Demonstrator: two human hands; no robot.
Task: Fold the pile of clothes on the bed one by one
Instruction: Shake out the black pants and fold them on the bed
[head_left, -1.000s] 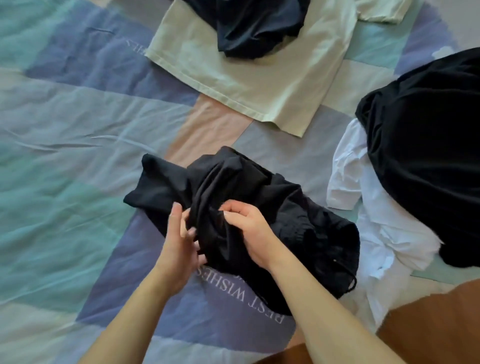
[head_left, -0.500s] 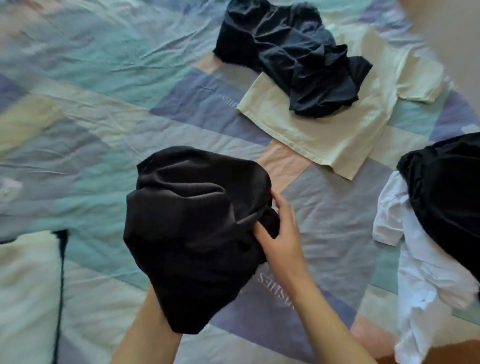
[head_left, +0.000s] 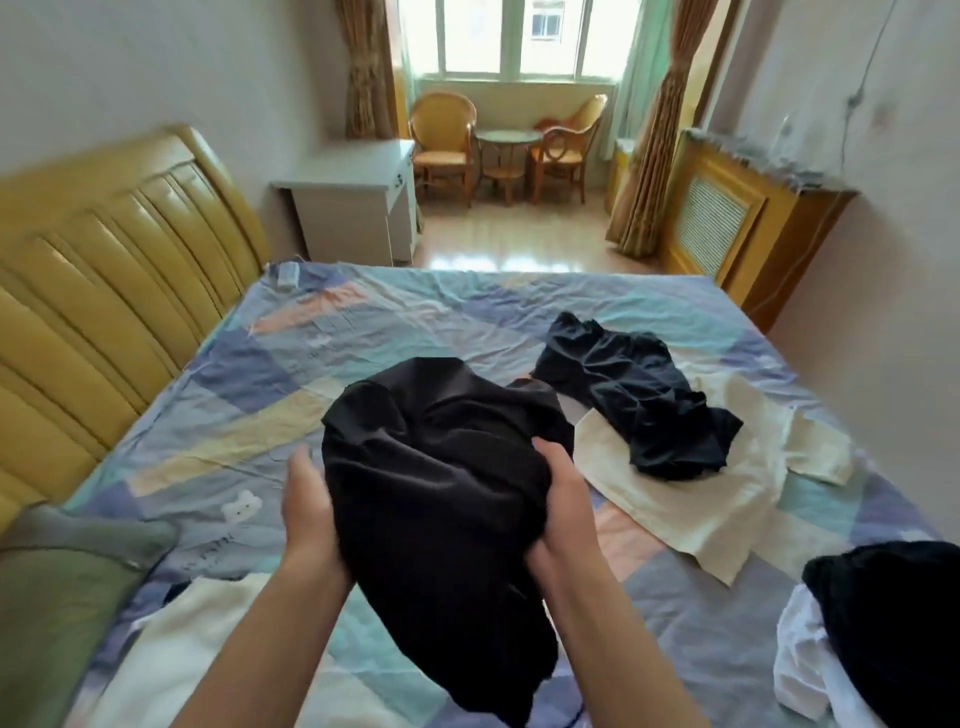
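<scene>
A bunched black garment (head_left: 441, 499) hangs in the air over the bed (head_left: 291, 395), held between both hands. My left hand (head_left: 306, 514) grips its left side and my right hand (head_left: 563, 501) clutches its right side. A dark navy garment (head_left: 639, 400) lies crumpled on a flat cream shirt (head_left: 691, 499) at the right of the bed. At the right edge a black garment (head_left: 893, 623) sits on a white one (head_left: 800, 665). A cream garment (head_left: 176, 644) lies at the near left.
A yellow padded headboard (head_left: 104, 291) runs along the left. A green pillow (head_left: 57, 587) sits at the near left. Beyond the bed stand a white bedside cabinet (head_left: 358, 208), two wicker chairs with a small table (head_left: 506, 150), and a radiator cover (head_left: 737, 218) by the right wall.
Both hands lifted the black garment off the bed and now hold it up. My view rose from the bedsheet to take in the room.
</scene>
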